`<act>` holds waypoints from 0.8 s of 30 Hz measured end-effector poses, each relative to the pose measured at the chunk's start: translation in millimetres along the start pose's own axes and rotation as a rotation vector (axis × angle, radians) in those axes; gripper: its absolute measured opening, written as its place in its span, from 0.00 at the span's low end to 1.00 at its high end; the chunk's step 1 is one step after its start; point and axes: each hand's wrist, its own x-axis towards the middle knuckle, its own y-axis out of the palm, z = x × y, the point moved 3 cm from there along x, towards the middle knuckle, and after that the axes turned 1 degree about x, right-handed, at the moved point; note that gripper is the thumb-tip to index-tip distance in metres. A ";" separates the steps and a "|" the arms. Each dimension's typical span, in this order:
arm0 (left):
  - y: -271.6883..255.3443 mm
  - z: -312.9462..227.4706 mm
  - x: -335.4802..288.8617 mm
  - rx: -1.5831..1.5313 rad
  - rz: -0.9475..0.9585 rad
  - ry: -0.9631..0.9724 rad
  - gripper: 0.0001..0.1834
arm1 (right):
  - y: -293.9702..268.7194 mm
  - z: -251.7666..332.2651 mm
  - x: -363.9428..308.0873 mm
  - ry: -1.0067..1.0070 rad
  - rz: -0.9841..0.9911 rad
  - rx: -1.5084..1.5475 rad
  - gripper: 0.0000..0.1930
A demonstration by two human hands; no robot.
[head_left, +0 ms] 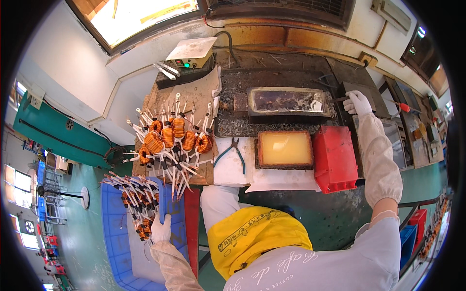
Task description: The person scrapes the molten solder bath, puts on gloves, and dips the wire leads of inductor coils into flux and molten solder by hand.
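My left hand (161,229), in a white glove, reaches into a blue bin (114,242) on the left. Its fingers are spread beside a pile of copper-wound coils (144,227) with white leads; whether they touch one is hard to see. My right hand (358,103), also gloved, is closed on the dark flat strip of a scraper-like tool (340,99). That strip points toward the right end of a rectangular solder pot (286,101), whose shiny metal surface has dark residue on it. More orange coils (178,128) with white leads are heaped on the bench's left side.
Blue-handled pliers (231,154) lie on white board. In front of the pot sits a tray of yellowish liquid (285,149), beside a red plastic bin (335,158). A control box (191,62) with a green light stands at the back left. A screwdriver (402,106) lies far right.
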 end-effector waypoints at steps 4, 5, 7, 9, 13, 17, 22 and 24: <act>-0.3 -1.5 -0.6 -0.008 0.001 0.001 0.25 | -13.1 8.2 5.4 0.019 0.009 0.009 0.14; -0.7 -2.3 -0.9 0.009 -0.007 0.005 0.25 | -16.7 10.2 6.4 0.037 -0.027 -0.016 0.14; -1.2 -3.3 -1.6 0.036 -0.011 -0.012 0.25 | -19.4 17.3 7.8 -0.024 -0.029 -0.073 0.15; -0.9 -4.1 -1.6 0.030 0.005 -0.024 0.25 | -17.3 22.9 7.9 -0.098 -0.038 -0.109 0.16; -1.0 -4.5 -1.7 0.019 0.013 -0.045 0.25 | 3.7 23.2 11.7 -0.161 -0.070 -0.089 0.16; -2.3 -5.5 -2.8 0.041 -0.001 -0.062 0.25 | 23.5 19.3 19.1 -0.173 -0.085 -0.144 0.15; -2.8 -8.8 -4.7 0.076 -0.005 -0.074 0.25 | 25.2 23.8 21.5 -0.160 -0.064 -0.311 0.16; -2.8 -10.2 -5.0 0.058 -0.006 -0.049 0.25 | 23.1 27.8 19.5 -0.135 -0.028 -0.338 0.15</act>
